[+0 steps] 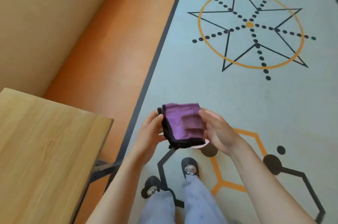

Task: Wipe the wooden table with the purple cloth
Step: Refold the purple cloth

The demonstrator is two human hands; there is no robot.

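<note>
Folded purple cloth w/ black stitched hem (pixel 182 125) is held in the air over the pale patterned floor (pixel 237 99). It's well apart from the light wooden table w/ dark metal frame (pixel 45 141) at near left, so no contact w/ the tabletop yet. Left hand (pixel 150 130) pinches the cloth's left edge, thumb on top, fingers curled under. Right hand (pixel 218 130) cups the right side, thumb by the far-right corner, fingers tucked beneath. Both hands are grasping the cloth. Sth pink shows under its near edge; can't tell what.

Step in hand, as I read it: squaring the fold into a pad before wiping. To do it well:
- Keep layers aligned, hems tucked, one flat face out, pad sized to sit under one palm.
- Then turn left, lay it flat by a table corner & press w/ spread fingers.
- Wipe in overlapping strokes, edge to edge.
</note>
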